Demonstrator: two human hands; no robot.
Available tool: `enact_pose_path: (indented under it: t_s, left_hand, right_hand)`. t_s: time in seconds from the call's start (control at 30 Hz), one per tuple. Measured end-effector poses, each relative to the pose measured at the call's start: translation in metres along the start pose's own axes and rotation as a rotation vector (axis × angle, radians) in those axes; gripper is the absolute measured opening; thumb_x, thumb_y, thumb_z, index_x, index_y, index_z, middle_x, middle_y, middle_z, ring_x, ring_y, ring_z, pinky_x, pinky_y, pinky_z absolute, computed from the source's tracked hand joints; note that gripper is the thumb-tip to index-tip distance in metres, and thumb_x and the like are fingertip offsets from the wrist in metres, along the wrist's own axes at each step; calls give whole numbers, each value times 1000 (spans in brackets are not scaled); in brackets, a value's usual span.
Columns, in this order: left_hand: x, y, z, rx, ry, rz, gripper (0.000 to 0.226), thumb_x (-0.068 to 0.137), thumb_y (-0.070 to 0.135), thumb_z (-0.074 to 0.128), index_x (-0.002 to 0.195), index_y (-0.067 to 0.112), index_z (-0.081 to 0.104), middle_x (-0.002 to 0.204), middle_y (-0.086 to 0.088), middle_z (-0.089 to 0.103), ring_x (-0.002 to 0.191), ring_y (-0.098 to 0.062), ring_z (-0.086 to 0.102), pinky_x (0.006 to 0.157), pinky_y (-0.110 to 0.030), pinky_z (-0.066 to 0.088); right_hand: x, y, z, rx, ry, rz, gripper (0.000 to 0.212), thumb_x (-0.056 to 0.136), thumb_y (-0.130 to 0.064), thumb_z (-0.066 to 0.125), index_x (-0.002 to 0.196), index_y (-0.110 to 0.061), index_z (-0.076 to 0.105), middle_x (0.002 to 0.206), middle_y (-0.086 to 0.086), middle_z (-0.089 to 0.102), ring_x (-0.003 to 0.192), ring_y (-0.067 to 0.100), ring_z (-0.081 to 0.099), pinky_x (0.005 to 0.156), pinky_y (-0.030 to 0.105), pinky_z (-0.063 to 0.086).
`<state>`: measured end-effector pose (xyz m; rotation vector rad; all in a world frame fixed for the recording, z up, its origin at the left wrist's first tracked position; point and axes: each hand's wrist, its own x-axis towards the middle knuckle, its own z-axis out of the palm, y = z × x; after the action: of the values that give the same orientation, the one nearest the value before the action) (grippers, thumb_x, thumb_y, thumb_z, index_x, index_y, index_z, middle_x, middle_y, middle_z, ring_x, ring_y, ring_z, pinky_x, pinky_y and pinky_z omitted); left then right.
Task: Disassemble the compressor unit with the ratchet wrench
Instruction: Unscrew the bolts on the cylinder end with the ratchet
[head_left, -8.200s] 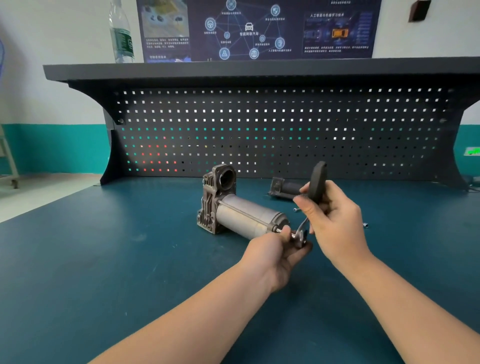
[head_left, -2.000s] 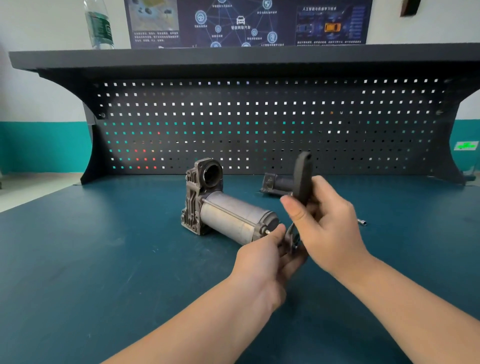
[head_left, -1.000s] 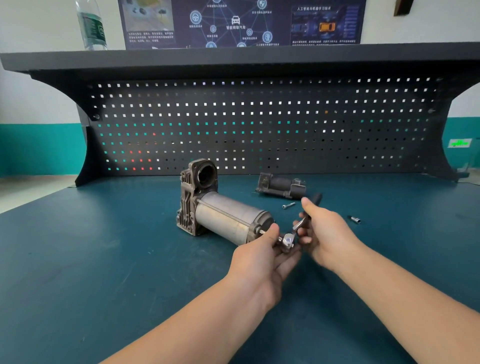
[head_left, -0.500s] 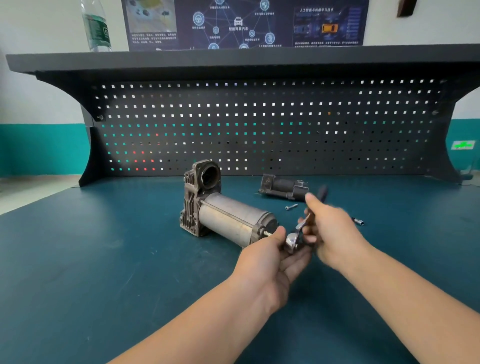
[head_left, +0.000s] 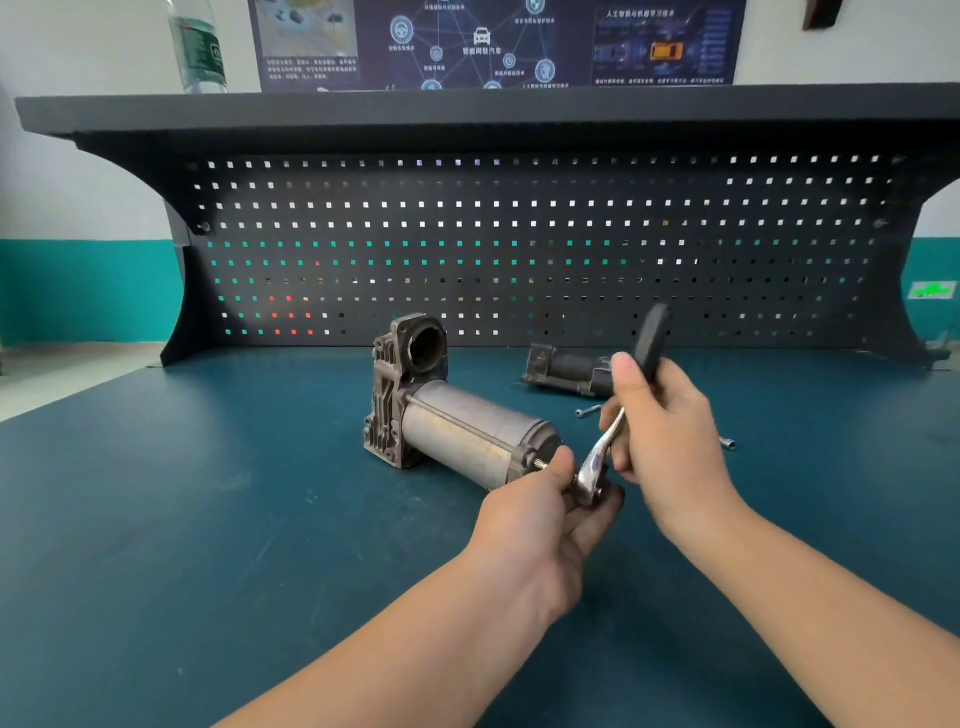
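So the grey cylindrical metal compressor unit with the cast housing on its far end (head_left: 447, 415) lies on its side on the teal bench top (head_left: 208, 519), near end pointing straight at the left hand (head_left: 540, 514). That hand is pinched shut around the chrome head of the ratchet wrench (head_left: 597, 462), pressing it onto a thin threaded stud sticking out of the motor's end cap. The right hand (head_left: 665, 426) is wrapped closed around the wrench's black rubber handle, which stands up and tilts away, above and just right of the left hand.

What I'd worry about: nothing holds the compressor itself. Both hands are on the tool, so a hard pull probably rolls or skids the whole cylinder across the bench instead of breaking the fastener loose. Second, the socket looks like it's hanging on the very tip of the stud; if the left hand lets it tilt, it could pop off and round the nut, and those fingertips are right there to get pinched.

Beyond the right hand there's a loose silver bolt (head_left: 587, 411), another small silver fastener (head_left: 727, 443), and a black cylindrical part already taken off (head_left: 566, 370). Easy to knock those off with a big swing.
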<state>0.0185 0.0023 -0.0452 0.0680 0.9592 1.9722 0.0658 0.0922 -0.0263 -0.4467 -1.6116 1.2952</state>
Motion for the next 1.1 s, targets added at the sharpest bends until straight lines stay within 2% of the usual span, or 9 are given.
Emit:
enact_pose_path:
  t_s: [0.1,0.2,0.4,0.5,0.7,0.8,0.93,1.03,1.1]
  left_hand:
    - [-1,1,1,-8,-6,-13,17,93,9,57,97,-8,59,86,-21,70,69,-28,69,58,-35,59]
    - [-1,1,1,-11,3,-23,15,93,8,56,90,-7,58,83,-21,68,67,-27,68,58,-35,59]
    - [-2,3,0,-8,-13,4,26,90,8,61,107,-11,60,106,-26,68,92,-32,68,63,-36,60]
    - [-2,4,0,-10,-4,-3,25,91,9,60,108,-10,59,106,-25,68,93,-32,69,63,-38,60]
    - [-1,1,2,-2,-7,-17,18,93,7,56,100,-9,58,98,-24,68,83,-31,68,56,-34,59]
    - [1,0,0,-1,4,-14,14,92,6,57,95,-7,58,88,-22,67,72,-28,66,54,-33,59]
    - [3,1,-1,13,7,12,23,90,6,61,106,-10,59,101,-25,68,80,-29,67,54,-32,59]
    - [1,1,-2,12,-18,11,21,91,8,59,106,-7,63,92,-18,71,67,-21,70,49,-27,57]
    - [0,0,-2,34,-45,6,20,93,8,55,106,-4,66,89,-14,73,60,-17,70,48,-24,55]
  right_hand:
    - [11,11,-3,281,60,554,29,97,-28,53,76,-9,47,62,9,50,27,6,38,28,14,25]
    - [11,17,-3,412,67,690,29,96,-26,53,75,-8,44,65,10,46,26,4,37,27,13,23]
    - [-3,1,-1,54,-32,-113,26,91,-40,55,68,-29,51,58,-1,58,37,6,45,38,19,36]
    - [-7,-1,-1,-25,-79,-223,25,92,-40,55,69,-32,51,60,0,58,39,4,47,42,16,37]
    - [10,13,-1,319,51,552,27,96,-28,55,77,-9,47,61,10,49,29,6,39,28,14,25]
    - [10,18,-1,415,56,654,28,97,-25,53,76,-8,45,63,10,47,28,4,36,27,14,23]
    - [1,4,0,180,-4,40,24,94,-32,56,76,-16,51,57,2,54,33,6,41,34,18,31]
    - [-15,-5,-1,-140,-168,-496,19,85,-40,59,76,-26,50,61,4,55,45,12,48,45,22,39]
    - [-21,-2,0,-277,-227,-657,21,83,-41,57,78,-25,45,58,6,51,49,17,47,47,26,39]
